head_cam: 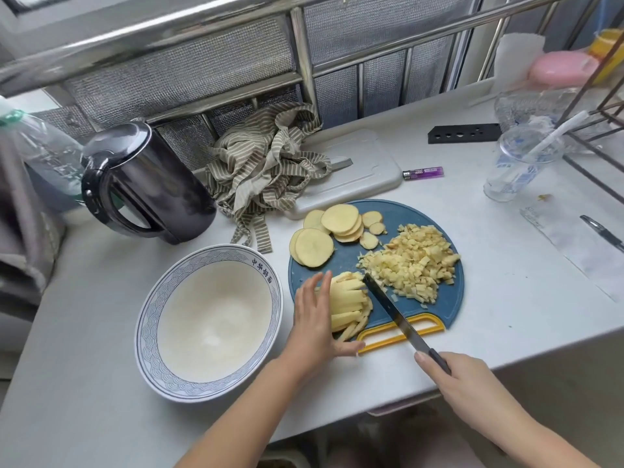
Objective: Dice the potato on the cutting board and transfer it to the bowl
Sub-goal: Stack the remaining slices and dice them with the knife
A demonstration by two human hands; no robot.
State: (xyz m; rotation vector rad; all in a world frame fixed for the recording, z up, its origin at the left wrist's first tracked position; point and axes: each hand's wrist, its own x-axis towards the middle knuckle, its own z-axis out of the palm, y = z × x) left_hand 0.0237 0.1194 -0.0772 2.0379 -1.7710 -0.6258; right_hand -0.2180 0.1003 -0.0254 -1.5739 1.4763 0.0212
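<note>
Potato sticks: a bundle of pale cut potato sticks (351, 307) lies at 7 o'clock on the cutting board, lined up side by side.
Cutting board: round and blue (450, 300) with a yellow handle at 6 o'clock, flat on the counter near its front edge.
Diced potato: a loose heap of small cubes (417, 265) at 2 o'clock on the board.
Potato slices: round, overlapping potato slices (326, 236) at 11 o'clock, not yet cut down.
Left hand: the left hand (315, 320) lies against the bundle's left side, fingers straight, thumb along the near end; it steadies rather than clamps.
Right hand: the right hand (472, 383) is wrapped tight round the knife handle.
Knife: the dark blade of the knife (391, 309) slants toward 11 o'clock, tip at the right end of the sticks.
Bowl: a wide white bowl (148, 319) with a blue patterned rim sits at 9 o'clock from the board, just beside it; it looks empty.
Handling: the sticks are probably firm, wet with starch and apt to slide apart, so hold them bunched from the side, fingertips back from the blade. The cubes are light and scatter easily, so they are better scooped or swept than pinched.
Surface: a pale, smooth counter (506, 298).
Room: a dark kettle (145, 184) at 10 o'clock, a striped cloth (270, 163) and a white cutting board (364, 163) at 12 o'clock, a purple lighter (423, 172), a plastic cup (520, 163) at 2 o'clock, and a meshed window grille (189, 72) behind.
</note>
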